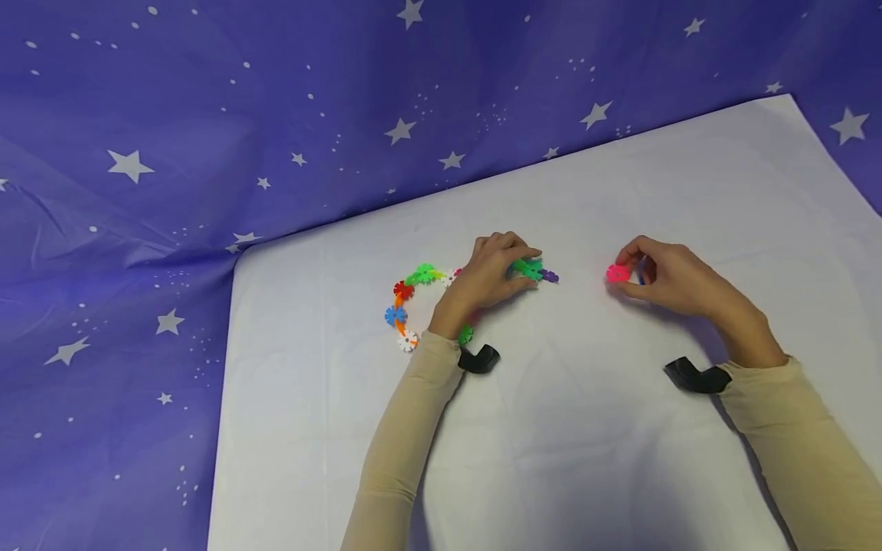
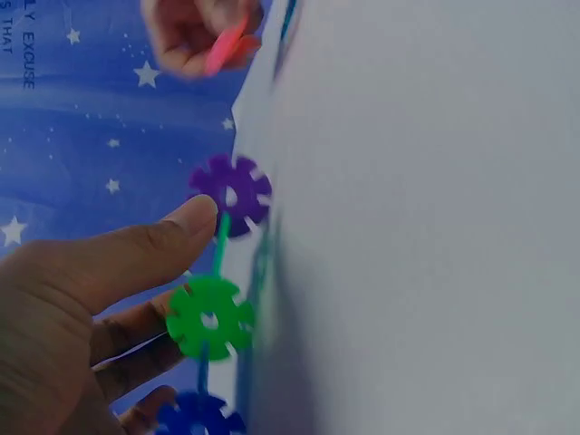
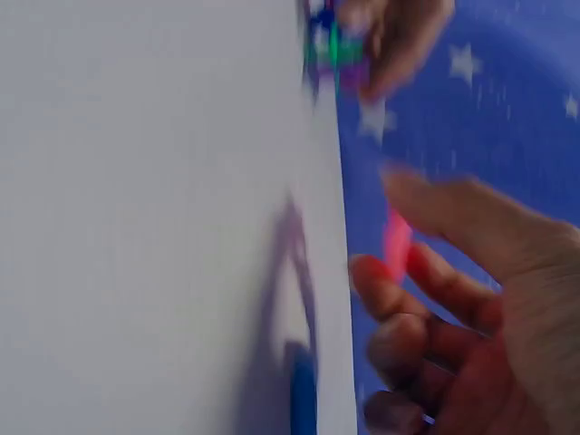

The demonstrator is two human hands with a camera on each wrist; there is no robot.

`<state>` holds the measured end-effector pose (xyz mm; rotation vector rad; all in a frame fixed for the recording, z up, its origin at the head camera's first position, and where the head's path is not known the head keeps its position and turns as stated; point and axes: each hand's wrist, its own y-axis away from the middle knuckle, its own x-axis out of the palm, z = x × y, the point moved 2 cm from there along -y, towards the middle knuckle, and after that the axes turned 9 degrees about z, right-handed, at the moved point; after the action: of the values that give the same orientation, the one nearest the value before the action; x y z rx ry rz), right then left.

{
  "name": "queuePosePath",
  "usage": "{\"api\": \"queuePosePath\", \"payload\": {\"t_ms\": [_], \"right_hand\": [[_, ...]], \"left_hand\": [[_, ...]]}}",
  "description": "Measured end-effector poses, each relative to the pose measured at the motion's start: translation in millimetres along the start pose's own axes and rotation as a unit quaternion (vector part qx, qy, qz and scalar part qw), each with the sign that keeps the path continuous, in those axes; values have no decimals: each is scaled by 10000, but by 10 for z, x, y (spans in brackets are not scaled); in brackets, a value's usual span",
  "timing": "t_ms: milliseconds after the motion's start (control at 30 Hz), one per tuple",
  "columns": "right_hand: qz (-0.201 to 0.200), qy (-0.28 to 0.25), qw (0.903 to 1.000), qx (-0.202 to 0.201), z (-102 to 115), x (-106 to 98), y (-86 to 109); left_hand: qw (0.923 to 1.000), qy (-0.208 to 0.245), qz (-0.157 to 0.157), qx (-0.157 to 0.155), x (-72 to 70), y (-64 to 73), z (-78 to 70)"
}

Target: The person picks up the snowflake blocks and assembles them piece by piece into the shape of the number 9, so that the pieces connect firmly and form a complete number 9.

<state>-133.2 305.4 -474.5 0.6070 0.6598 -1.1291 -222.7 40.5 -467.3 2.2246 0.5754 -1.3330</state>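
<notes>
My left hand point(image 1: 492, 268) pinches the end of a chain of notched plastic discs slotted together. In the left wrist view, the thumb lies against a purple disc point(image 2: 230, 195), with a green disc point(image 2: 210, 317) and a dark blue disc point(image 2: 199, 417) below it. The rest of the chain curves left on the cloth, with a red disc point(image 1: 403, 290) and a white disc point(image 1: 407, 340) in it; my left hand and wrist hide part. To the right, apart from the chain, my right hand point(image 1: 671, 275) holds a pink notched disc point(image 1: 618, 273) between thumb and fingers.
A blue piece point(image 3: 304, 394) stands on the table below my right hand, mostly out of view. White cloth point(image 1: 565, 459) covers the table. Behind and left of it hangs a purple-blue curtain point(image 1: 207, 99) with stars. Black wrist mounts point(image 1: 696, 376) stick out from both sleeves.
</notes>
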Motion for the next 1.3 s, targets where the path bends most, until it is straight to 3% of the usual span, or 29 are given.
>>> {"api": "queuePosePath", "payload": {"t_ms": [167,300,567,733,867,1067,1300], "right_hand": [[-438,-885,9951,47,245,252,-140],[-557,-1171,9913,242,316,441,-189],[-654,-959,9925,384,338,509,-216],[-362,-387,9982,282,335,465,-194],[-532,4,9983,241,315,458,-184],[-1127,-309,9930,164,324,510,-202],[-1329,-406,9900,247,336,556,-221]], "left_hand": [[9997,-128,-167,143,3,-38,-82],[9990,-266,-298,210,52,-69,-99],[9967,-322,-636,393,68,-78,-93],[9966,-291,-657,410,83,-74,-85],[9962,-286,-683,448,97,-80,-77],[9960,-279,-704,477,107,-88,-74],[9958,-255,-746,460,107,-90,-66]]}}
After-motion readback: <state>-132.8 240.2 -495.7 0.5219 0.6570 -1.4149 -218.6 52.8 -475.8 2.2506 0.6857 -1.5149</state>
